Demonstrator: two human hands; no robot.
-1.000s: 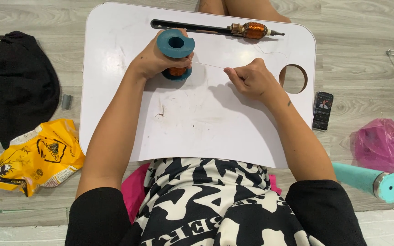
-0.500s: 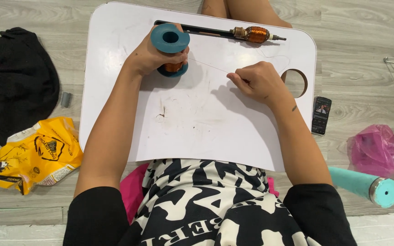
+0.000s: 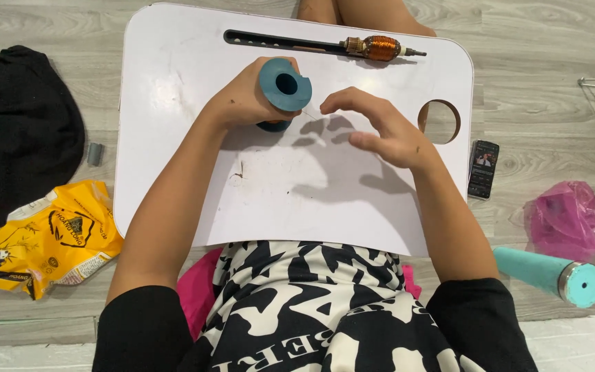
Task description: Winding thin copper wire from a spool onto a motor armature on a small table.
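My left hand (image 3: 246,100) grips a teal spool (image 3: 284,86) with an orange core, held upright on the white lap table (image 3: 173,138). A thin wire (image 3: 311,116) runs from the spool toward my right hand (image 3: 380,131), which hovers just right of the spool with fingers spread and thumb and forefinger near the wire. I cannot tell whether the fingers pinch it. A motor armature with copper windings (image 3: 378,48) lies on its shaft at the table's far edge, beside a long dark slot (image 3: 277,43).
The table has a round hole (image 3: 439,122) at its right side. On the wooden floor lie a phone (image 3: 483,169), a pink bag (image 3: 565,220), a teal bottle (image 3: 552,274), a yellow packet (image 3: 43,238), black cloth (image 3: 15,131) and a small grey cylinder (image 3: 94,153).
My right hand has lifted off the table and opened its fingers, moving toward the spool. My left hand still holds the spool in the same spot.
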